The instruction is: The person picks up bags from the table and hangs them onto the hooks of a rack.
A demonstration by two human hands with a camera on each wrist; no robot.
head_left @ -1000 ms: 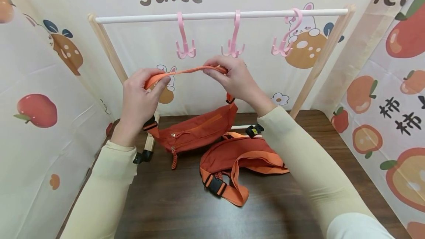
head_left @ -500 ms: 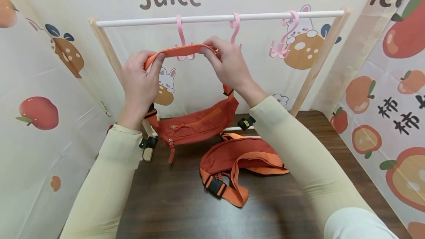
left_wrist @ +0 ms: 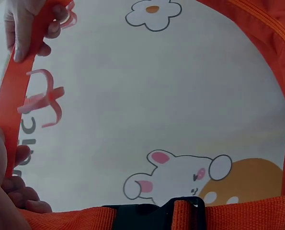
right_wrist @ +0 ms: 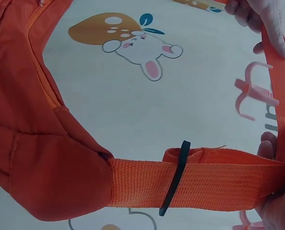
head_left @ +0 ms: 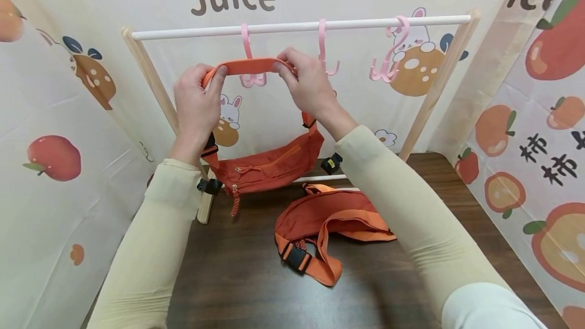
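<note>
My left hand (head_left: 197,103) and right hand (head_left: 310,83) pinch an orange strap (head_left: 249,66) between thumb and fingers, stretching a flat length between them. From that strap hangs a rust-red waist bag (head_left: 269,166), off the table, its zipper pulls dangling. The taut strap crosses in front of the left pink hook (head_left: 253,80), whose prongs show below it; whether they touch I cannot tell. In the left wrist view a black buckle (left_wrist: 156,213) sits on the strap near the left hand. A black slider (right_wrist: 176,177) shows on the right side of the strap.
A second waist bag (head_left: 315,212) lies on the dark wooden table (head_left: 256,278). A white rail (head_left: 292,27) on wooden legs carries a middle pink hook (head_left: 322,44) and a right pink hook (head_left: 386,67). Printed cloth walls surround the table.
Both hands have risen, lifting the waist bag higher. The stretched strap has moved up from below the left hook to in front of it. The second bag stays put.
</note>
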